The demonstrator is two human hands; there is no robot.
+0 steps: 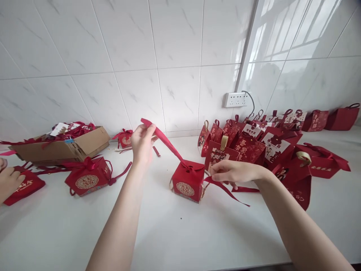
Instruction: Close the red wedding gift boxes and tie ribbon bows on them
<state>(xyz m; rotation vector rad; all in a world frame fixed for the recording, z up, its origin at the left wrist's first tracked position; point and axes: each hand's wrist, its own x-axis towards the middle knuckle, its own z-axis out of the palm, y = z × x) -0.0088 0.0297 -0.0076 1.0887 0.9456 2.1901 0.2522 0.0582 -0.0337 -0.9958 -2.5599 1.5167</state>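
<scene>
A small red gift box [187,182] with a round gold emblem and twisted cord handles stands upright on the white table. My left hand [143,141], raised to the upper left of the box, pinches a red ribbon [169,145] that slants down to the box's top. To the right of the box, my right hand [229,173] has its fingers curled just above the ribbon's other end [225,188], which trails right over the table. Whether those fingers grip the ribbon is hard to make out.
An open cardboard box [56,150] of ribbons is at the back left, with another red box [88,178] before it. Another person's hand [9,180] touches a red pouch [25,184] at the far left. Several red gift bags [249,150] crowd the right. A power strip [237,100] is on the wall.
</scene>
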